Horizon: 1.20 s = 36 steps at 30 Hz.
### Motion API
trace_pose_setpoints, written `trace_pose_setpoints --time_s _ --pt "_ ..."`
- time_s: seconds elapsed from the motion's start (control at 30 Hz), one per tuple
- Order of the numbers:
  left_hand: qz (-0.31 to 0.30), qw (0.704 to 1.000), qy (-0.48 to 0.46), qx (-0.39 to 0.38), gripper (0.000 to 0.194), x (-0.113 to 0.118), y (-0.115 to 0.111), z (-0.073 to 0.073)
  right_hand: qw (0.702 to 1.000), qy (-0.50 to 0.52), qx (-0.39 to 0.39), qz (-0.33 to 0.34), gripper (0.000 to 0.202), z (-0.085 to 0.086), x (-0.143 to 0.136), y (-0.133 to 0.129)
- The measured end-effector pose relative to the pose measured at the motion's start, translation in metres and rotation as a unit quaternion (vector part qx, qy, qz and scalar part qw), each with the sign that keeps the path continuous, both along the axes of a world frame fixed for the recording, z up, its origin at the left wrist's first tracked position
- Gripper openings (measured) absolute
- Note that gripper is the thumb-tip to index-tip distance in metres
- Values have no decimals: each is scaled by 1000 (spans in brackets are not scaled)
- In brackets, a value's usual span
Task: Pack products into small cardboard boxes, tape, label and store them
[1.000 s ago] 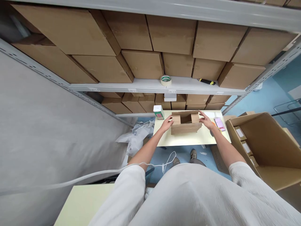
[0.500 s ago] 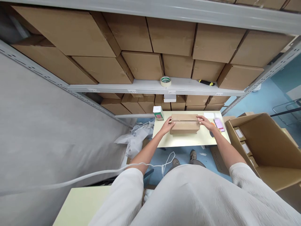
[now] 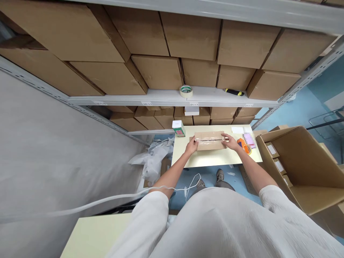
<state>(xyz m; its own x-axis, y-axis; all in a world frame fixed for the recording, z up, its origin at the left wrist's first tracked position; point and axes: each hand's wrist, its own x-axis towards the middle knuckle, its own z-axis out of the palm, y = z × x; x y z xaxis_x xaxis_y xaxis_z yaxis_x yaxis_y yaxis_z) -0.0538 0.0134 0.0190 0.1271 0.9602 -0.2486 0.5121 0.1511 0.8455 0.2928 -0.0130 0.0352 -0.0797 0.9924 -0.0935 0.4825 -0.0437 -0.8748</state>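
A small cardboard box [image 3: 210, 144] is held between both hands over the pale yellow table [image 3: 188, 159]. Its face toward me has a dark seam between two flaps, and shiny clear tape shows on it. My left hand [image 3: 191, 146] grips the left end, fingers closed round the edge. At the right end my right hand [image 3: 229, 141] grips the box in the same way. By my right wrist lies an orange tape dispenser [image 3: 243, 146]. A small white and green box [image 3: 178, 129] stands at the table's back left corner.
A shelf rack [image 3: 161, 98] full of cardboard boxes rises behind the table, with a tape roll [image 3: 186, 91] and a yellow-black cutter [image 3: 233, 92] on it. A large open carton [image 3: 317, 161] stands at right. Crumpled plastic [image 3: 154, 161] lies left; a white cable [image 3: 115, 197] crosses the view.
The box has tilted, turning its taped, seamed face toward me, and both hands have turned with it. The orange tape dispenser shows more fully now. My view has shifted slightly.
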Motion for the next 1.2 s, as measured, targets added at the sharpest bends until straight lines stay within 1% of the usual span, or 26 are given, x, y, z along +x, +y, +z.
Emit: trace_pose_setpoints --time_s 0.1,0.2,0.3,0.33,0.4,0.5,0.53,0.57,0.63,0.73,0.8,0.87,0.93,1.0,1.1,1.17,1.2 --pt "-15 999 20 -31 60 1 0 -4 999 -48 -19 -3 66 -4 -1 0" --pt "-11 1000 12 -20 60 4 -2 -10 996 -71 -46 -24 72 -8 -3 -2" --pt "-5 1000 7 -9 57 7 -1 -12 995 -67 -62 -47 74 -9 -5 -1" --pt "-10 1000 7 -10 58 8 -1 -12 995 -63 -64 -52 74 -9 -6 -1" --pt "-14 1000 17 2 65 11 0 -9 995 -56 -65 -57 73 -9 -6 1" --pt "-5 995 67 75 77 19 -4 0 995 -57 -65 -58 72 -8 -8 0" --pt "-18 990 88 107 76 23 -7 3 995 -58 -64 -58 73 -8 -8 -1" --pt "-45 984 105 137 72 28 -10 7 995 -58 -63 -60 73 -8 -9 -2" --pt "-135 966 123 184 62 41 -16 14 995 -54 -57 -62 72 -9 -11 -5" --pt "-257 933 139 211 54 65 -22 20 996 -43 -41 -65 71 -9 -14 -8" --pt "-297 918 153 212 54 79 -24 20 997 -34 -28 -64 68 -9 -16 -10" --pt "-303 916 164 208 53 88 -25 17 997 -22 -8 -67 62 -10 -14 -15" --pt "-295 919 168 203 51 93 -26 14 996 -27 9 -84 55 -12 -4 -23" --pt "-289 921 168 200 51 94 -27 11 990 -63 7 -127 50 -16 14 -35" --pt "-286 923 168 195 50 93 -28 8 962 -157 -41 -218 45 -28 51 -57" --pt "-283 926 163 189 51 93 -29 8 943 -199 -85 -251 40 -38 74 -70" --pt "-280 928 159 185 51 93 -29 7 938 -203 -99 -262 39 -44 83 -75"
